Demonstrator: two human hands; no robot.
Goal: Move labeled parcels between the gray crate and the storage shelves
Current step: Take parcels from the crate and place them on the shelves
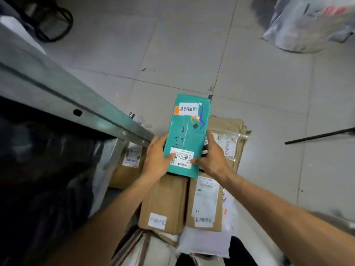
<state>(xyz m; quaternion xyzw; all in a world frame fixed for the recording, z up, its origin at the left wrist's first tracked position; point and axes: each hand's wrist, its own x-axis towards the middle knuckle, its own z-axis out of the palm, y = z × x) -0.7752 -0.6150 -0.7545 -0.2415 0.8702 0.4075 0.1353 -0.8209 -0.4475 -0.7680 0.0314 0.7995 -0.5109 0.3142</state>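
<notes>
Gray tiled floor (pixel 192 45), carrying clustered brown cardboard boxes (pixel 163 204), a plastic bag (pixel 307 24) far right, a black rod (pixel 318 135).

Both forearms are bare; they enter from the lower corners and converge forward. The left grip (pixel 156 159) holds the left edge of the teal parcel (pixel 187 131), thumb laid flat across the top face and fingers curled round the edge, their tips out of sight. The right grip (pixel 213 158) holds the right edge of the same parcel, thumb pointing inward on the top face and fingers running up along the side. The wrists are roughly level. The thumb tips are near each other, not touching.
</notes>
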